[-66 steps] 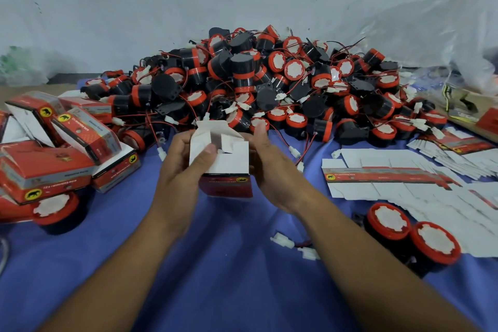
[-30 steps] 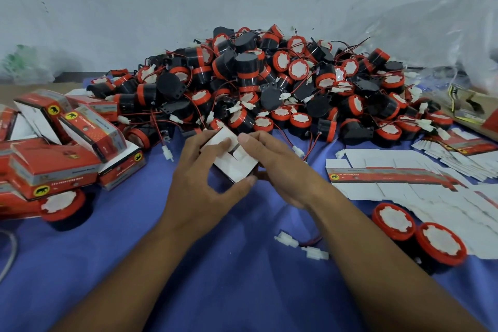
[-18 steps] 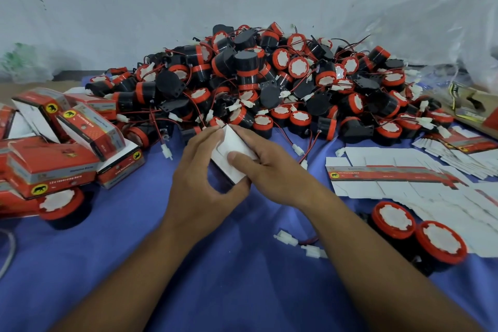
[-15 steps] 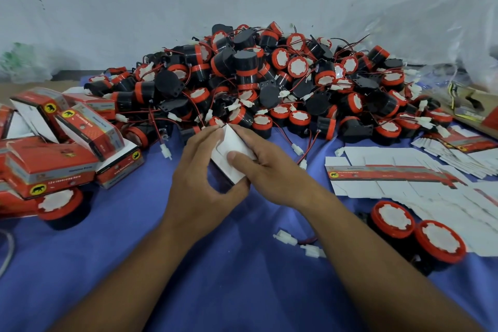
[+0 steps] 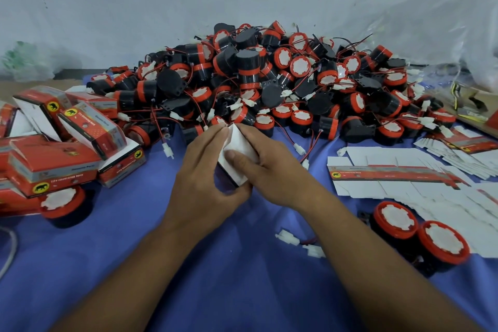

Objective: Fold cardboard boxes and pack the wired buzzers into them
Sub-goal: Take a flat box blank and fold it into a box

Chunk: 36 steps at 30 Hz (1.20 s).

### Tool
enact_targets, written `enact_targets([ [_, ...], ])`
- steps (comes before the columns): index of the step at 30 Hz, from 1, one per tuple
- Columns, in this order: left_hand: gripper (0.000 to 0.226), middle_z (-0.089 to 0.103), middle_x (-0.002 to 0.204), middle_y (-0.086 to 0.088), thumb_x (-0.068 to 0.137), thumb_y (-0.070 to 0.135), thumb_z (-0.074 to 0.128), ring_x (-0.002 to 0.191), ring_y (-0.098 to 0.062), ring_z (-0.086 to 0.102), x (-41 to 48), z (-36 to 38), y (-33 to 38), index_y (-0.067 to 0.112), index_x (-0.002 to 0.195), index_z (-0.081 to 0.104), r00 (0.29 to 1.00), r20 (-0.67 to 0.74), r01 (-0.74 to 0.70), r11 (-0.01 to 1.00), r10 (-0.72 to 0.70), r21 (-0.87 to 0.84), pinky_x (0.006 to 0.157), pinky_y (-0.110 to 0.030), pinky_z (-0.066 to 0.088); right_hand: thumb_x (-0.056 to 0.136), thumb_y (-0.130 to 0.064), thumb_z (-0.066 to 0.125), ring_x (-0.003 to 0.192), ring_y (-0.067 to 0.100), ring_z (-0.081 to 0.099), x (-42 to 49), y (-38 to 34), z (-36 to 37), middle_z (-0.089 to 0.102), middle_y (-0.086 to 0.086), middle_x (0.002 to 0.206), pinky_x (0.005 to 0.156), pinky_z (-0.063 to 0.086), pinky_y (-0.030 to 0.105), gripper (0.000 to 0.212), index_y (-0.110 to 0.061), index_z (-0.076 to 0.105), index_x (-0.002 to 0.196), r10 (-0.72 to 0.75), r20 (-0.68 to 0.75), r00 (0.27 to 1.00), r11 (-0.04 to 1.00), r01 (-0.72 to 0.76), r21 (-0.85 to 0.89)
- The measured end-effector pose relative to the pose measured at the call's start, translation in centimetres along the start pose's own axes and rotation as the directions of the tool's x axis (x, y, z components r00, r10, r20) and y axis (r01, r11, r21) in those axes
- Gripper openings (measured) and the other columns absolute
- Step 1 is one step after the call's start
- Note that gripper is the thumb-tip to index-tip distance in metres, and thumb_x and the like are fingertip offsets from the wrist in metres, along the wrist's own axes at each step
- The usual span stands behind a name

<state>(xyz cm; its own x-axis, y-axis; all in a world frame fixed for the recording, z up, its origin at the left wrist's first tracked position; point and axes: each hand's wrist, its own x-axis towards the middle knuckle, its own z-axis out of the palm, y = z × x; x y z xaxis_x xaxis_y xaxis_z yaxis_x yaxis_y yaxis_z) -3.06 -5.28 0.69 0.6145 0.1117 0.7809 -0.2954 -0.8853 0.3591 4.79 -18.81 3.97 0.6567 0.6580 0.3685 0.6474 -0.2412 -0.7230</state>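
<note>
A small cardboard box (image 5: 237, 148), white on its end and red along the side, sits tilted between both hands just above the blue cloth (image 5: 242, 264). My left hand (image 5: 204, 175) wraps round its left and lower side. My right hand (image 5: 266, 162) holds it from the right, thumb pressing the white end flap. A big heap of black-and-red wired buzzers (image 5: 269, 83) lies right behind the box. Two loose buzzers (image 5: 420, 234) stand at the right, their white connectors (image 5: 299, 242) beside my right forearm.
Folded red boxes (image 5: 54, 148) are stacked at the left, with one buzzer (image 5: 63, 205) under them. Flat unfolded box blanks (image 5: 409, 178) spread across the right. A clear plastic bag (image 5: 444, 43) hangs at the back right. A white wall stands behind.
The box went from upright with its flaps open to tilted low over the cloth. My hands closed the white end flaps, and my right thumb now presses the last one flat.
</note>
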Motion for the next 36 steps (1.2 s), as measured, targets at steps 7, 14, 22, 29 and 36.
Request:
enact_targets([
  [7, 0.076, 0.05, 0.138, -0.018, 0.082, 0.036, 0.07, 0.133, -0.025, 0.045, 0.2, 0.0, 0.0, -0.015, 0.134, 0.047, 0.999, -0.022, -0.027, 1.0, 0.027, 0.004, 0.113, -0.022, 0.034, 0.107, -0.019, 0.045, 0.114, 0.015, 0.061, 0.1, 0.6, -0.3, 0.065, 0.0, 0.126, 0.096, 0.049, 0.046, 0.039, -0.013, 0.046, 0.146, -0.022, 0.035, 0.999, 0.997, 0.019, 0.074],
  [14, 0.078, 0.053, 0.137, -0.022, 0.075, 0.027, 0.079, 0.131, -0.025, 0.047, 0.0, 0.0, -0.4, -0.013, 0.134, 0.049, 0.999, -0.037, 0.0, 0.999, 0.002, 0.042, 0.113, -0.02, 0.033, 0.107, -0.034, 0.039, 0.137, 0.008, 0.037, 0.3, 0.6, 0.7, 0.039, 0.003, 0.153, 0.116, 0.031, 0.026, 0.06, -0.025, 0.011, 0.159, 0.058, 0.103, 0.993, 0.993, -0.068, 0.101],
  [22, 0.074, 0.054, 0.137, -0.02, 0.079, 0.031, 0.078, 0.131, -0.024, 0.048, 0.0, 0.2, -0.5, -0.013, 0.132, 0.052, 0.997, -0.075, -0.026, 0.998, 0.03, 0.053, 0.113, -0.021, 0.035, 0.107, -0.026, 0.045, 0.129, 0.011, 0.043, 0.4, 0.6, 0.9, 0.049, 0.005, 0.136, 0.114, 0.033, 0.027, 0.056, -0.032, 0.022, 0.157, 0.063, 0.031, 0.998, 0.981, -0.067, 0.182],
  [29, 0.074, 0.054, 0.136, -0.021, 0.076, 0.028, 0.081, 0.13, -0.025, 0.048, -0.2, 0.3, -0.8, -0.015, 0.129, 0.053, 0.995, -0.07, -0.062, 0.995, 0.068, 0.078, 0.113, -0.021, 0.035, 0.108, -0.032, 0.039, 0.113, 0.011, 0.041, 0.1, 0.3, 0.5, 0.042, -0.005, 0.113, 0.107, 0.033, 0.021, 0.051, -0.036, 0.023, 0.155, 0.043, 0.074, 0.996, 0.983, -0.056, 0.176],
  [36, 0.073, 0.053, 0.136, -0.023, 0.077, 0.024, 0.083, 0.131, -0.026, 0.046, -0.2, 0.4, -0.7, -0.015, 0.13, 0.052, 0.992, -0.073, -0.093, 0.989, 0.101, 0.111, 0.113, -0.023, 0.036, 0.102, -0.021, 0.055, 0.119, 0.009, 0.05, 0.1, 0.1, 0.3, 0.053, 0.001, 0.124, 0.106, 0.041, 0.03, 0.053, -0.021, 0.038, 0.152, 0.031, -0.031, 0.999, 0.998, -0.029, 0.063],
])
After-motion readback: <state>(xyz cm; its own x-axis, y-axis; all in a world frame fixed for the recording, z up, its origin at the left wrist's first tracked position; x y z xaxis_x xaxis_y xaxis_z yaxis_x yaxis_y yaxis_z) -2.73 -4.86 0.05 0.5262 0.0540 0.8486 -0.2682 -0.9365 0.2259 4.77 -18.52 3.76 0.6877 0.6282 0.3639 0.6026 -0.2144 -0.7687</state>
